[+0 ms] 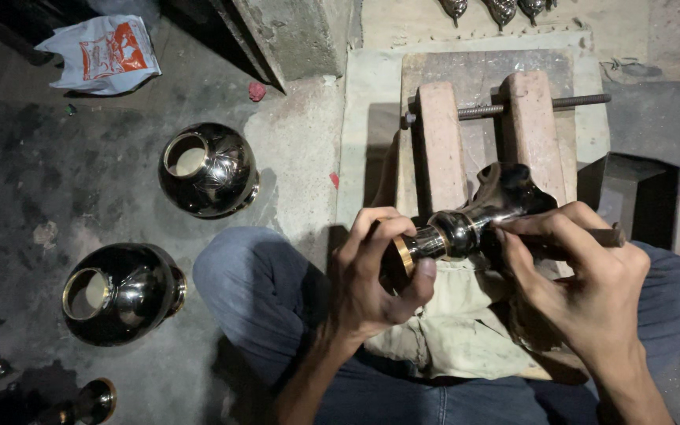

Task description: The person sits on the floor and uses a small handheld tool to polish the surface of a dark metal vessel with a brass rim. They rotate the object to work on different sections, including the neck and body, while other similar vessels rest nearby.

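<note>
While one black metal vase neck (474,220) lies across the lap, the left hand (371,275) grips its brass-rimmed end and the right hand (584,275) pinches one engraving tool (604,236) against it; two round black pots (208,169) sit on the floor (41,181) left.

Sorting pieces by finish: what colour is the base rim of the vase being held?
Brass-gold, on the glossy black vase; the head view shows it by the left hand.

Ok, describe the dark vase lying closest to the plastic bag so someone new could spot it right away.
Start at the person's bent knee in blue jeans on the grey floor. Two round, glossy black vases lie to its left; the one meant is the upper vase, nearer the white and orange plastic bag. Unlike the lower vase, its brass-rimmed mouth faces up and left, and faint engraved lines show on its belly.
</note>
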A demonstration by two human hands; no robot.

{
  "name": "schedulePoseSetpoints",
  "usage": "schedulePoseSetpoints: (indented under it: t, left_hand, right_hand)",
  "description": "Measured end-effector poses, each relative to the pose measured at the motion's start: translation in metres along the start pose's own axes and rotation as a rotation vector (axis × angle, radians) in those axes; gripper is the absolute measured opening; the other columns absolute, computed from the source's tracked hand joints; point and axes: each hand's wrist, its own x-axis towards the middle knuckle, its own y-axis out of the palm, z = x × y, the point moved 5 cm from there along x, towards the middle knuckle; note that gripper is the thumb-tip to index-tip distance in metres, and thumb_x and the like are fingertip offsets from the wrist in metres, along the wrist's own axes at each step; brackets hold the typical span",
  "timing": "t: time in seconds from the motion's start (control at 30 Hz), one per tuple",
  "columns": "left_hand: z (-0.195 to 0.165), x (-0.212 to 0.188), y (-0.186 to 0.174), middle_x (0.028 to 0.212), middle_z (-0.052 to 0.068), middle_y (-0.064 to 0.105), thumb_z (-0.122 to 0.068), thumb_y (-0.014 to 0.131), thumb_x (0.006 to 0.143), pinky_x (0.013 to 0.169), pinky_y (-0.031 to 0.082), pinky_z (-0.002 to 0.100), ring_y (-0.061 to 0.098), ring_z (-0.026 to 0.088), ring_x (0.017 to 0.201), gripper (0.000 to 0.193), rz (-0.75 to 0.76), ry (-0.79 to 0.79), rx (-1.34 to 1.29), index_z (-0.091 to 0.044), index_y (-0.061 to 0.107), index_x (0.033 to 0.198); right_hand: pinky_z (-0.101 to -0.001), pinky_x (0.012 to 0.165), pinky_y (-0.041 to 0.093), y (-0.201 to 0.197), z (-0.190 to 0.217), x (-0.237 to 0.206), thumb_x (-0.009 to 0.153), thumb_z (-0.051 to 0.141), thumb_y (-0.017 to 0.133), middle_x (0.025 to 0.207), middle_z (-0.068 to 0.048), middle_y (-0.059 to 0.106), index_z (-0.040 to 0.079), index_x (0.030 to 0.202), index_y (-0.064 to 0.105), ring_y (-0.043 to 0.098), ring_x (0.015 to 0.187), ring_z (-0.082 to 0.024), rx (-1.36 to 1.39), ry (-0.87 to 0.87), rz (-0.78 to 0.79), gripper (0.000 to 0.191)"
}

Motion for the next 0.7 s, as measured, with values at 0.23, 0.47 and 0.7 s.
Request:
schedulePoseSetpoints:
  t: [0.23, 0.47, 0.7]
  left_hand:
    - [-0.0011, 0.0050, -0.0009, 0.106, 0.012, 0.063, -0.040, 0.061, 0.095, 0.071, 0.057, 0.037, 0.069, 0.022, 0.085, 0.039, -0.012, -0.060, -0.062, -0.006, 0.060, 0.116]
    - [-0.0061, 0.0070, -0.0028, 0.101, 0.013, 0.064, -0.041, 0.061, 0.093, 0.071, 0.055, 0.038, 0.068, 0.024, 0.083, 0.042, -0.029, -0.154, -0.073, -0.005, 0.062, 0.114]
    - [-0.0032, 0.0043, 0.0041, 0.103, 0.011, 0.063, -0.039, 0.058, 0.099, 0.075, 0.054, 0.038, 0.064, 0.024, 0.091, 0.038, -0.052, -0.139, -0.089, -0.004, 0.060, 0.113]
  right_hand:
    - [-0.0243, 0.059, 0.052, 0.0017, 0.0049, 0.0024, 0.092, 0.006, 0.081, 0.091, -0.006, 0.071, 0.004, 0.104, 0.076, 0.071, 0.075, -0.013, -0.003, -0.011, -0.028, 0.013]
    - [-0.0255, 0.060, 0.052, 0.0023, 0.0049, 0.0032, 0.090, 0.004, 0.080, 0.091, -0.007, 0.069, 0.004, 0.105, 0.076, 0.072, 0.074, -0.013, -0.005, -0.004, -0.020, 0.015]
    - [-0.0251, 0.059, 0.050, 0.0037, -0.0009, -0.0041, 0.091, 0.004, 0.081, 0.087, -0.007, 0.069, 0.003, 0.105, 0.076, 0.070, 0.071, -0.013, -0.024, 0.013, -0.039, 0.016]
